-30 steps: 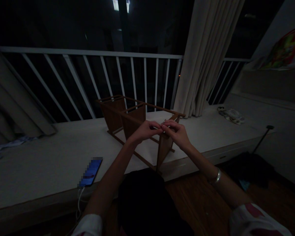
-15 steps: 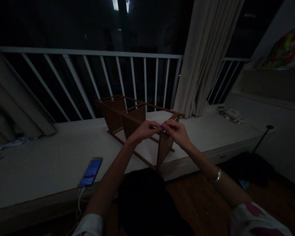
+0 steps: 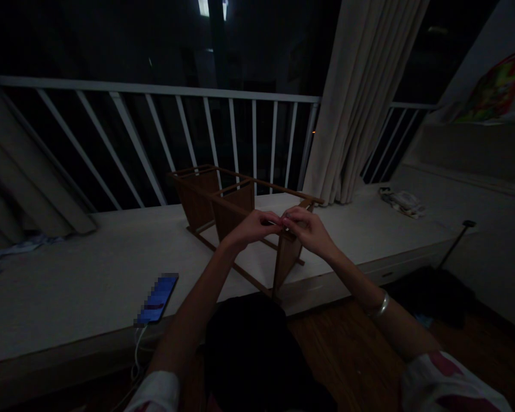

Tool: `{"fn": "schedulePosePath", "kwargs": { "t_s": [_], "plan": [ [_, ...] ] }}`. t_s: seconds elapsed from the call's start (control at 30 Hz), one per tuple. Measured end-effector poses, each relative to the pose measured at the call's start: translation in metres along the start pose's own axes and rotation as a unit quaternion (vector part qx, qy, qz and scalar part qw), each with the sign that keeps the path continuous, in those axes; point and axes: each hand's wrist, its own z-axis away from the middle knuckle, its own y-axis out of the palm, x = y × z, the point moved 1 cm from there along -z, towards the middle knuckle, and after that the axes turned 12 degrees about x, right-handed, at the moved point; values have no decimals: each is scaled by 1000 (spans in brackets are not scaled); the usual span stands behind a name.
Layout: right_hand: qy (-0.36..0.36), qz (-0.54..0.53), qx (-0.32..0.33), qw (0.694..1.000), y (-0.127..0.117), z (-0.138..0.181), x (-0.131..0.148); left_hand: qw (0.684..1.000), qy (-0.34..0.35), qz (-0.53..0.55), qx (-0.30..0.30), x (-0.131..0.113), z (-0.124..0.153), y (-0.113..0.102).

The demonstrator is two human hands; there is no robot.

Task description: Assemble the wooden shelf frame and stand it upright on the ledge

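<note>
A brown wooden shelf rack (image 3: pixel 234 201) lies on its side on the white window ledge, its near end close to me. Over that end my left hand (image 3: pixel 260 224) and my right hand (image 3: pixel 306 228) meet, fingertips pinched together. Whatever is between the fingers is too small and dark to make out. Both hands are closed, and the wooden end of the rack sits directly beneath them. A silver bangle circles my right forearm.
On the ledge (image 3: pixel 90 286) to the left lies a phone (image 3: pixel 158 298) with a white cable. White railing (image 3: pixel 175 91) and curtains (image 3: pixel 360 97) stand behind. A folded cloth (image 3: pixel 402 202) rests at right; a dark bag-like heap (image 3: pixel 438 292) lies on the floor.
My right hand's fingers have shifted very slightly at the pinch. The view has tilted a little; the rack stays where it was.
</note>
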Motion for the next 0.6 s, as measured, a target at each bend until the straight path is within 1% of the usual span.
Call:
{"fn": "schedulePosePath", "kwargs": {
  "t_s": [0.17,0.3,0.37,0.53,0.6],
  "plan": [
    [3,-37,4,999,2,0,-2,1000,8,2,17,2,0,-1],
    [13,-45,-5,999,5,0,-1,1000,-3,5,-11,5,-1,-1],
    [26,-55,-24,998,8,0,0,999,-13,10,-30,7,-1,0],
    [74,-85,-97,989,15,5,-4,997,-35,24,-60,6,0,1],
    [79,-82,-110,987,17,6,-6,997,-41,19,-69,5,0,2]
  ]
}}
